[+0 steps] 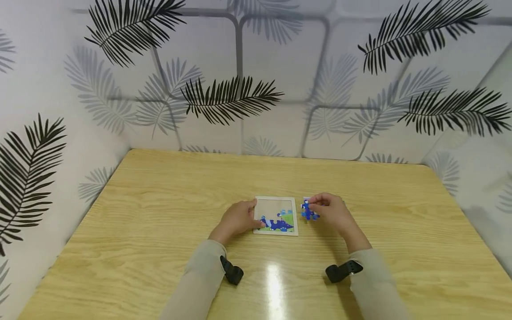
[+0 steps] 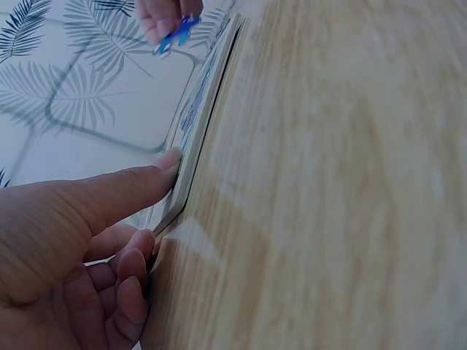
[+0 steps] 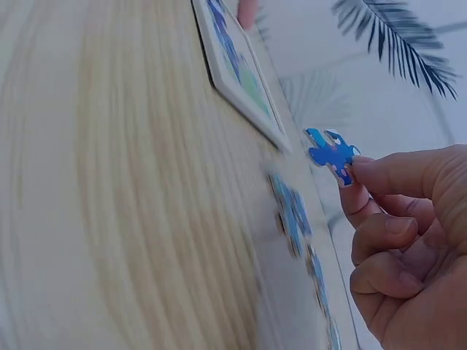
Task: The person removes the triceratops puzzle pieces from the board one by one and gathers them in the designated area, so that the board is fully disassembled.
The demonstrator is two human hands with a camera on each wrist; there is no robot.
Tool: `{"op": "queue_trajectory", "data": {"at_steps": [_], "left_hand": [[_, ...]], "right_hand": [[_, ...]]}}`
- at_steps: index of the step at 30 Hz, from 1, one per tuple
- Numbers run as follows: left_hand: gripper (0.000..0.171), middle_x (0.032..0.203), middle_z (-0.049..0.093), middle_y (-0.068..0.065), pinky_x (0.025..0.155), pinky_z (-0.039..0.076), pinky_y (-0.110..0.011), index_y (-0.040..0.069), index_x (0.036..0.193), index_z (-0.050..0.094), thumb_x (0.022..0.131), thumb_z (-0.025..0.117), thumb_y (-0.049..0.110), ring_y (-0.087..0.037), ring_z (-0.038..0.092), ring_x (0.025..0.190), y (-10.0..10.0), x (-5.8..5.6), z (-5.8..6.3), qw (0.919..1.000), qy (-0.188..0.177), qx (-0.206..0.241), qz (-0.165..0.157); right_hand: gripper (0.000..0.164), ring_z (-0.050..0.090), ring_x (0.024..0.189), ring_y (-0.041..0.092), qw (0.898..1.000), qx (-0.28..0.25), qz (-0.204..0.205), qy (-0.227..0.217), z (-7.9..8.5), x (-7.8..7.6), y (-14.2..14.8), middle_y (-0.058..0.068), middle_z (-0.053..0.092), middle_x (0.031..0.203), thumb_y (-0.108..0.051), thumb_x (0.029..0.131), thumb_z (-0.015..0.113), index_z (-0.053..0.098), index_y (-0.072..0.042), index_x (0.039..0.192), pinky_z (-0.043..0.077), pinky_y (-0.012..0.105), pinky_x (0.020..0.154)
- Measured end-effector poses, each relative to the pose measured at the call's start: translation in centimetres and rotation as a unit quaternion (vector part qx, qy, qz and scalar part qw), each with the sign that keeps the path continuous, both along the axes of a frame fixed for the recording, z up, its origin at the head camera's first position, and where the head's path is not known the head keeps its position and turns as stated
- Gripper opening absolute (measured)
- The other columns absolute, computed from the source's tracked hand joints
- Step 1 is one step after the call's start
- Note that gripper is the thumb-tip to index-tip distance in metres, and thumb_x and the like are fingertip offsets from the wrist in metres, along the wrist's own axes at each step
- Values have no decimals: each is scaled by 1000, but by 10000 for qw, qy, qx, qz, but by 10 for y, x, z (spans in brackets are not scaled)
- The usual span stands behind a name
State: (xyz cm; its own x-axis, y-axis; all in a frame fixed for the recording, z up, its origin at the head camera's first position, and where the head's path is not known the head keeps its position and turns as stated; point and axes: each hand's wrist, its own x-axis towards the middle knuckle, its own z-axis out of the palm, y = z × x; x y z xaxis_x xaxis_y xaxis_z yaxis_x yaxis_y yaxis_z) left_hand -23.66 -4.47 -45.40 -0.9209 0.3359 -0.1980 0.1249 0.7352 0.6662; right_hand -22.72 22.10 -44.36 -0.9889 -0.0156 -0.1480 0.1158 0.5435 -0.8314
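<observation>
A square wooden puzzle tray (image 1: 276, 198) lies on the table, with blue and green jigsaw pieces (image 1: 282, 226) fitted along its bottom and right side. Its upper left part shows bare wood. My left hand (image 1: 238, 217) grips the tray's left edge, the thumb on top and the other fingers curled at the side. To the right of the tray, my right hand (image 1: 331, 211) pinches a blue jigsaw piece (image 3: 334, 154) between thumb and index finger, raised off the table. Below that hand lie several loose pieces (image 3: 292, 215), partly hidden from the head view.
The wooden table (image 1: 180, 191) reaches back to a wall (image 1: 276, 133) with a leaf pattern. Dark wrist cameras (image 1: 233, 271) are strapped over both sleeves. Light glares on the tabletop in front of the tray.
</observation>
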Motion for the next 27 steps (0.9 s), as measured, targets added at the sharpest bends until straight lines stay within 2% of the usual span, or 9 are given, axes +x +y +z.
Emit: {"op": "queue_trajectory", "data": {"at_steps": [6,11,21,27], "left_hand": [[81,58,34,1,51,24,-27,4,143,38,78,79,27,-13,28,53,-1,0,2,10000,1,70,-21],[81,57,36,2,50,24,-27,5,144,37,78,78,28,-13,27,51,-1,-1,1,10000,-24,49,-49],[81,58,37,1,51,24,-27,4,144,37,79,78,28,-13,29,52,-1,-1,-1,10000,-8,69,-62],[81,57,36,1,51,24,-27,4,144,37,79,78,27,-13,28,51,-1,0,-1,9999,-11,141,-38]], "right_hand": [[21,52,86,19,9995,287,-152,-30,0,7,32,10,62,99,-16,94,60,63,2,106,42,30,74],[21,51,87,19,9989,404,-233,-104,-2,14,46,12,61,102,-15,94,59,62,3,106,41,31,74],[17,48,74,19,9974,689,-183,54,-8,15,49,9,60,90,-12,93,60,63,2,102,41,30,61],[18,52,81,22,9960,866,-180,101,-12,14,48,14,62,96,-12,93,60,64,3,103,42,31,65]]}}
